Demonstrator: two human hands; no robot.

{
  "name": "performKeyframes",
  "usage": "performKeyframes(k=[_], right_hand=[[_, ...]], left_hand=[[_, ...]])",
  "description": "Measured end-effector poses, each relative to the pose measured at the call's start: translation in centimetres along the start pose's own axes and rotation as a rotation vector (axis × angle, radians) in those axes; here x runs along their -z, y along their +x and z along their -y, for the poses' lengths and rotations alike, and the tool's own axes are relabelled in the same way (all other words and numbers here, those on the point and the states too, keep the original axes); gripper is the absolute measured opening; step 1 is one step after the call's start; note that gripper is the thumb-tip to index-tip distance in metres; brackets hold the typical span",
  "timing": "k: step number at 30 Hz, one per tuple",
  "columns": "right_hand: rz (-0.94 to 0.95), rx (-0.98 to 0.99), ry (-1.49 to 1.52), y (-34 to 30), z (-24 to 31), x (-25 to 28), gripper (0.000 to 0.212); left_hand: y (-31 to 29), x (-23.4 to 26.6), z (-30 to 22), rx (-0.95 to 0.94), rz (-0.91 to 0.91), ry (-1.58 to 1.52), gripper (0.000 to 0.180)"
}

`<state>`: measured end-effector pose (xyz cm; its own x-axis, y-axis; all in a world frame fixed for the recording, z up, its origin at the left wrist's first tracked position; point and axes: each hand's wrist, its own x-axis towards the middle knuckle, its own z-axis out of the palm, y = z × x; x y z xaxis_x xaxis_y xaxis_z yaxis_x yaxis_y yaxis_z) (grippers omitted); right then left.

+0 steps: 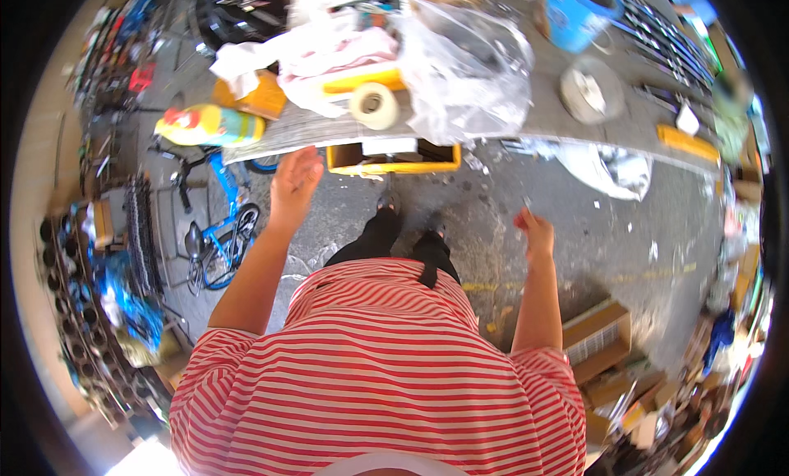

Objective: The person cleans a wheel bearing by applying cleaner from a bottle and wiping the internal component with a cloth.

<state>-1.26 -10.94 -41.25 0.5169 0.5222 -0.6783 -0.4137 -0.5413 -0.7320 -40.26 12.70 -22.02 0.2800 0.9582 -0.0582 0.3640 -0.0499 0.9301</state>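
My left hand [297, 180] is raised at the front edge of the workbench [493, 151], near its left end. Its fingers are loosely extended and I see nothing in them. Close by are a roll of tape [374, 106] and a yellow bottle with a red top [209, 125]. My right hand [536, 232] is over the floor, apart from the bench. Its fingers are curled together; a reddish spot shows at their tips, and whether they pinch something small I cannot make out. Under the bench edge sits a yellow open drawer or box [394, 168].
White cloths [337, 53], a clear plastic bag [468, 73], a blue bucket [579, 16] and a round clear tub [592, 90] crowd the bench. At left stands a blue bicycle [226, 201]. A white sack [612, 168] lies beneath the bench; a cardboard box [596, 336] is at lower right.
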Motion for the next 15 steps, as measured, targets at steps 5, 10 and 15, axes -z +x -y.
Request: performKeyframes(k=[5,10,15], right_hand=[[0.160,0.073,-0.329,-1.6,0.7,0.4,0.030],[-0.159,0.131,-1.365,-4.1,8.0,-2.6,0.025],[-0.541,1.040,-1.109,-8.9,18.4,-12.2,0.009]], left_hand=[[-1.8,2.8,-1.4,0.195,0.061,-0.310,0.037],[-1.4,4.0,-0.8,-0.035,0.032,0.041,0.021],[1.6,6.8,-2.0,0.090,0.101,0.001,0.023]])
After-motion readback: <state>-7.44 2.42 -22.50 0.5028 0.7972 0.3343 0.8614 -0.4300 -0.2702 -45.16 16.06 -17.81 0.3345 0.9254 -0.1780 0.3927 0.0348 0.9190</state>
